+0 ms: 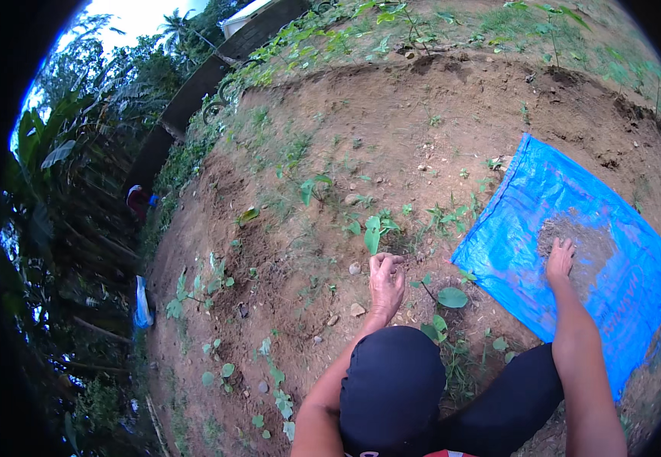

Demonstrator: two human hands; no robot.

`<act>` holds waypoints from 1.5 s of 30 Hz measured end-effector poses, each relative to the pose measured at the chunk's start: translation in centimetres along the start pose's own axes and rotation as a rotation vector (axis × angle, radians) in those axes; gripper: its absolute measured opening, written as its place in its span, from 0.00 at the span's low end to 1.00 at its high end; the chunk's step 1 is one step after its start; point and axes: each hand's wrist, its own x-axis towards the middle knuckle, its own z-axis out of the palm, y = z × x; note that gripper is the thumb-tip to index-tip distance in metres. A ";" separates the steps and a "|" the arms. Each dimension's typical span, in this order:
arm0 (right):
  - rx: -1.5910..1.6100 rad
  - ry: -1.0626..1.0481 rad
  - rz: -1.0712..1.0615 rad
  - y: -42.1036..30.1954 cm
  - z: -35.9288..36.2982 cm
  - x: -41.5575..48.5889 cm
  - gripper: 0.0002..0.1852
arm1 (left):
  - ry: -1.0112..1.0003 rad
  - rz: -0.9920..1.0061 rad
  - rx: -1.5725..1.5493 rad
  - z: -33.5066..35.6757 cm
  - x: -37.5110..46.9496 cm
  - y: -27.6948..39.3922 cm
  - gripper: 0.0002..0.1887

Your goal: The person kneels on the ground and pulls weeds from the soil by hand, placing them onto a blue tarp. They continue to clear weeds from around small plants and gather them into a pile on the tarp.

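Note:
A blue plastic sheet or sack [542, 177] lies flat on the soil at the right, with a heap of dry, brown loose material [590, 245] on it. My right hand [560, 260] rests at the heap's near left edge, fingers spread; whether it touches or holds any of the material is not plain. My left hand [386, 277] is raised over the ground in front of my knee, its fingers bent and their tips close together. Anything between those fingertips is too small to tell. A green-leaved seedling [372, 234] stands just beyond it.
Small plants, weeds and stones [357, 309] dot the sloping bare soil. A low earth bank [439, 63] with leafy plants runs across the top. At the far left, a person [136, 201] is by dark trees, and a pale blue bag [142, 303] lies near the slope's edge.

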 end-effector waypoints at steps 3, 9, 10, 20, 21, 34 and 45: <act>0.039 -0.021 0.036 -0.4 0.2 0.1 0.15 | 0.053 -0.010 0.167 -4.3 0.6 -0.9 0.13; 0.142 -0.031 0.070 -0.5 -0.8 -0.2 0.15 | 0.216 -0.182 0.183 -11.8 2.0 -3.5 0.12; 0.156 -0.037 0.078 -0.3 -0.8 -0.2 0.15 | 0.240 -0.198 0.207 -13.0 2.2 -3.9 0.12; 0.362 0.020 0.175 4.3 4.0 3.3 0.21 | 0.233 -0.363 0.173 -18.0 4.8 -15.4 0.18; 0.385 0.115 0.156 7.3 4.7 5.1 0.21 | 0.215 -0.306 0.184 -16.5 6.2 -16.3 0.18; 1.858 -0.247 0.708 4.8 -10.9 4.8 0.07 | -0.310 -0.033 0.644 -9.7 19.8 -32.9 0.26; 1.986 -0.556 0.551 -26.5 -15.5 1.6 0.16 | -0.552 0.177 1.198 -4.0 31.1 -37.0 0.27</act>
